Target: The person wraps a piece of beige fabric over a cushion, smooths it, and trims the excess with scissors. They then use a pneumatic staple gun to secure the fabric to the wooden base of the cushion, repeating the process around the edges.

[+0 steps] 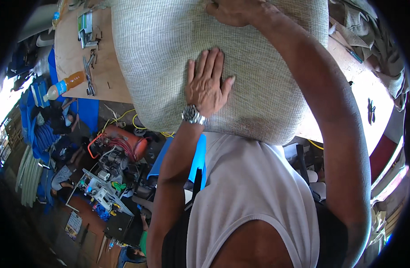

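Woven-covered cushion (155, 58), pale grey-beige and bulky, lies on a wooden tabletop (71, 49), its near end overhanging the table edge and reaching the white shirt (254, 178) of the person at work. The left hand (207, 91) rests palm down near the middle of the cover, fingers extended, thumb held apart, clasping nothing; a silver wristwatch (193, 115) circles that wrist. The right hand (234, 12) bears on the cushion farther up, beside the top edge of the view, its fingers partly cut off; whether they pinch the cloth or merely press on it cannot be told.

To the left on the tabletop, silver scissors (88, 78) lie near a bottle (66, 85) of orange-brown liquid tipped on its side, with a green-and-white box (84, 22) farther back. On the right, a small dark tool (371, 110) lies in bright light, well apart from the cushion, while loose fabric (379, 42) is heaped at the far corner. Below, at left, an orange tank (126, 140) stands on the floor near a yellow hose (133, 120), beside a cluttered metal-framed stand (102, 192).
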{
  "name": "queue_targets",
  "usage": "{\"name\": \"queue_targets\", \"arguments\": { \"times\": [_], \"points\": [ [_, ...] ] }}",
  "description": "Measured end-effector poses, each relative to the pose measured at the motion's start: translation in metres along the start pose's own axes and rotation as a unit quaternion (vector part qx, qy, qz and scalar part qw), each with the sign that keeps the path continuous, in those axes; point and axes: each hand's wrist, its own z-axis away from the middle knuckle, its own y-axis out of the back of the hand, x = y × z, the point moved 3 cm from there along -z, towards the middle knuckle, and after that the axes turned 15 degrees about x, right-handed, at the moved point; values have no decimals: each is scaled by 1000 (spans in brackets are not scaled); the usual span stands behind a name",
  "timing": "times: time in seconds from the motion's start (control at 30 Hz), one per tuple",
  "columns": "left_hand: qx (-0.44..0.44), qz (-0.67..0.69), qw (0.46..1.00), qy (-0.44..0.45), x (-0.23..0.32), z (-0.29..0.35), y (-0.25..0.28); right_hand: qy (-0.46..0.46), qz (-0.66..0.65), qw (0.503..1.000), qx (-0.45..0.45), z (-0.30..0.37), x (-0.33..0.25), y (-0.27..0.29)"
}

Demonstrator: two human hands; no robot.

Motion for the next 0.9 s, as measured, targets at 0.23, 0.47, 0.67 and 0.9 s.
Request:
{"name": "queue_targets", "arguments": {
  "times": [0.23, 0.47, 0.67, 0.9],
  "points": [
    [29, -33, 998, -35, -21, -97, -20, -18, -74, 990, 120, 5, 8, -24],
    [-50, -49, 995, -70, -37, -133, -20, -59, -34, 997, 26, -8, -1, -16],
    [-77, -77, 983, -148, -46, -143, -14, -48, -43, 991, 117, -14, 10, -47],
    [-54, -145, 944, -291, -65, -150, -7, -53, -53, 950, 305, 71, -50, -40]
  ]
}}
